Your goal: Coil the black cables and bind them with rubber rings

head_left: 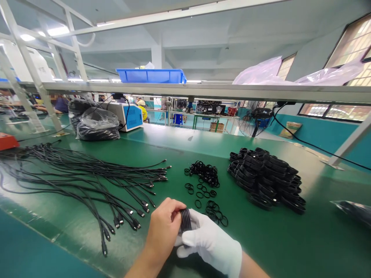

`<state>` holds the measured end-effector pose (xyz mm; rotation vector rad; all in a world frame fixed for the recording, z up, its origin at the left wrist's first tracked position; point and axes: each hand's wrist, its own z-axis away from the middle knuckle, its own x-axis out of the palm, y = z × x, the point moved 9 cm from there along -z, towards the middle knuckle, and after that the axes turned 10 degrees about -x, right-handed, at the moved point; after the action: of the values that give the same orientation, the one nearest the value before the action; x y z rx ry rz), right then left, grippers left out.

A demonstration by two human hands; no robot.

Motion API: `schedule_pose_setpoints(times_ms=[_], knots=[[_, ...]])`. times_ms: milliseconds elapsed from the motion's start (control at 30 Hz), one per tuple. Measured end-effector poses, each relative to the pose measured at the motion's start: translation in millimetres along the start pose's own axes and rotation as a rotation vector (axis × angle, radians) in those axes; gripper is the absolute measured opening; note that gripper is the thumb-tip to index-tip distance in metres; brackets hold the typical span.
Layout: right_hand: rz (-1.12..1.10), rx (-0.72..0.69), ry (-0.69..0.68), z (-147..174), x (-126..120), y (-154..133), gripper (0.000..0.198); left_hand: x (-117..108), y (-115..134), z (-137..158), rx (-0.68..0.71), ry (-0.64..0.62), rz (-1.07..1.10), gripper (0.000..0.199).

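Note:
Both hands meet over the near edge of the green table, around a coiled black cable (186, 219). My bare left hand (164, 224) grips the coil from the left, thumb and fingers closed on it. My right hand (207, 241), in a white glove, wraps the coil's right side and underside. Just beyond the hands lie loose black rubber rings (213, 208) and a denser heap of small black rings (203, 172). Uncoiled black cables (116, 170) with metal plugs spread over the left side. A pile of coiled cables (265, 177) rises to the right.
Black plastic bags (98, 123) and a blue-and-white machine (130, 116) stand at the back left. A shelf (203, 91) crosses above, carrying a blue tray (152, 76) and pink plastic bags (261, 73). A plastic-wrapped bundle (355, 211) lies far right. People sit in the background left.

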<state>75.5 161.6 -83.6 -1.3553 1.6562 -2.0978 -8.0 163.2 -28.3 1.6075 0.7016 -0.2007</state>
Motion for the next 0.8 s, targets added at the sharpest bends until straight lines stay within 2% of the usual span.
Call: schedule_pose_setpoints(times_ms=[167, 333, 433, 600, 733, 800], knots=[[-0.031, 0.006, 0.055, 3.3, -6.9, -7.3, 0.051, -5.0, -9.5, -0.8, -0.156, -0.171, 0.173, 0.013], [0.022, -0.018, -0.030, 2.8, 2.3, -9.8, 0.044, 12.4, -9.3, 13.8, -0.198, -0.452, 0.242, 0.011], [0.048, -0.028, -0.044, 2.7, 4.5, -9.5, 0.044, 15.7, -6.1, 16.9, -0.171, -0.477, 0.240, 0.012], [-0.004, -0.023, -0.073, 4.4, 6.8, -11.2, 0.042, 8.2, -0.3, 16.2, -0.132, -0.419, 0.148, 0.014], [-0.256, 0.058, -0.202, 10.4, 17.5, -7.5, 0.049, -6.9, -8.4, 9.5, -0.183, -0.362, 0.323, 0.016], [-0.383, 0.139, -0.272, 15.2, 25.0, -2.5, 0.056, -2.4, -11.6, 8.1, -0.187, -0.470, 0.439, 0.026]])
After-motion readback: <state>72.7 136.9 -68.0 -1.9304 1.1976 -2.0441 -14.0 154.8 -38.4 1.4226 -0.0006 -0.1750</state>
